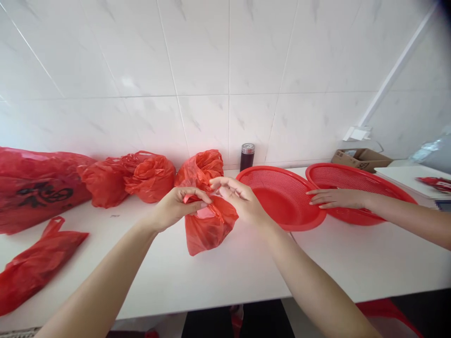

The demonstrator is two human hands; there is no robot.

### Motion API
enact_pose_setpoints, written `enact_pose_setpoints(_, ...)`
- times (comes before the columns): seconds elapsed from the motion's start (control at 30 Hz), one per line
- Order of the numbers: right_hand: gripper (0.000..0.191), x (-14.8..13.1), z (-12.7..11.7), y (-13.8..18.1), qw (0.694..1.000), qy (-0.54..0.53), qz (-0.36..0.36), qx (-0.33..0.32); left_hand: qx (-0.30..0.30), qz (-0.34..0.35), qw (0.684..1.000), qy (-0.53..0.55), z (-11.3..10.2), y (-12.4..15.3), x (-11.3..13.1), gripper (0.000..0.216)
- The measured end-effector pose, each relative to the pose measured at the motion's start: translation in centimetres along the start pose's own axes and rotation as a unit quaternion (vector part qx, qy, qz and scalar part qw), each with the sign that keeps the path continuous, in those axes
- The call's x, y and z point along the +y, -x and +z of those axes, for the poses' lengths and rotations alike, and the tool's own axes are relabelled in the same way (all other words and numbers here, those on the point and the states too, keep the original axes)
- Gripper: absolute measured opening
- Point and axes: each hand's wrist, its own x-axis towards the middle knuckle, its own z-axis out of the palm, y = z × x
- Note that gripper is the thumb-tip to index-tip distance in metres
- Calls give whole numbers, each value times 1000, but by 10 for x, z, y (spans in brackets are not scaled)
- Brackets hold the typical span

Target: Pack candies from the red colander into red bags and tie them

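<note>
A small red plastic bag (207,230) stands on the white counter (211,277) in front of me. My left hand (178,206) is closed, pinching the bag's top edge. My right hand (237,197) is at the bag's mouth on the other side, fingers partly curled and touching the plastic. Just right of my right hand lies a red mesh basket (282,197). Another person's hand (334,198) rests flat on the rim of a second red basket (359,188) overlapping the first.
More red bags lie along the wall: a large printed one (35,188), two knotted ones (141,176), one behind my hands (200,169), and a flat one (35,265) at front left. A dark flask (247,157) and a cardboard box (361,158) stand at the back.
</note>
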Motion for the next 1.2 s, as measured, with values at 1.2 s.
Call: enact_pose_setpoints(1.2, 25, 128, -34, 3, 866, -183, 242, 397, 333, -150, 925, 105, 69, 78, -110, 42)
